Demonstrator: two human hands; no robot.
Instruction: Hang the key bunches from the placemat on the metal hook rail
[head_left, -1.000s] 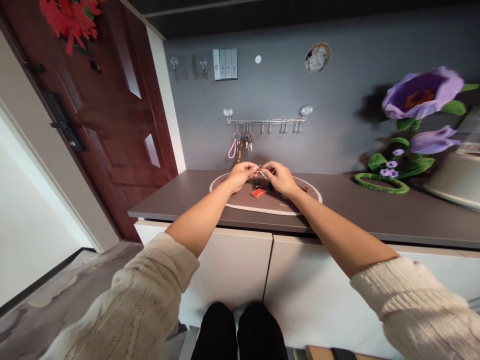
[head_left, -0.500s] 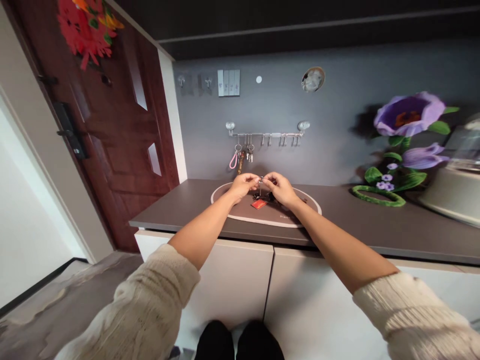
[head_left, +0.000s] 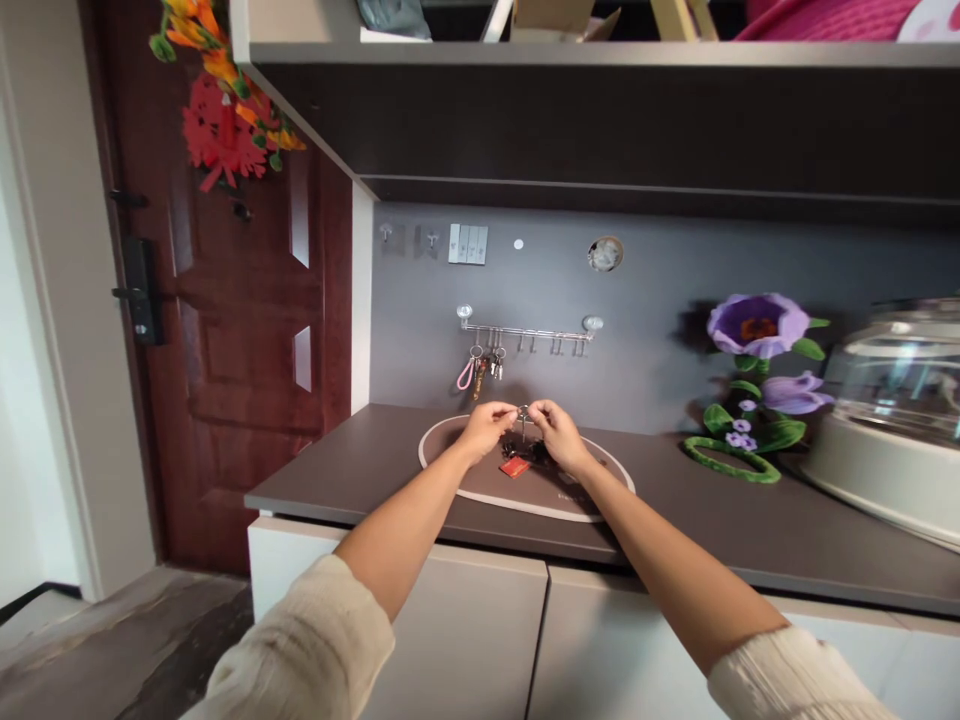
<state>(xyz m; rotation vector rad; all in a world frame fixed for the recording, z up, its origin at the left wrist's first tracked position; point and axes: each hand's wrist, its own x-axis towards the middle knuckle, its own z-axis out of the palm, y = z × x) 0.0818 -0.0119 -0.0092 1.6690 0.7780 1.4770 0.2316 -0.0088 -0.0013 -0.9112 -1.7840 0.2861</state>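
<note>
Above an oval brown mat (head_left: 540, 508), my left hand (head_left: 487, 430) and my right hand (head_left: 559, 438) meet fingertip to fingertip. Between them they pinch a small metal key ring (head_left: 523, 411), with what looks like a key (head_left: 524, 430) dangling from it. My fingers partly cover the ring. Under the hands, a small red packet or tag (head_left: 514, 467) lies on the mat beside small dark items (head_left: 511, 450) that I cannot make out.
On the wall, a hook rail (head_left: 529, 332) carries keys (head_left: 499, 366) and a pink strap (head_left: 466, 374). Purple fabric flowers (head_left: 759, 325) and a clear-domed appliance (head_left: 900, 440) stand on the right of the counter (head_left: 322, 478). A shelf (head_left: 570, 125) overhangs it; a red-brown door (head_left: 225, 380) is on the left.
My view has tilted upward, so the shelf and its contents now show and the counter sits lower. Both hands stay together at the key ring, the right slightly further from the left.
</note>
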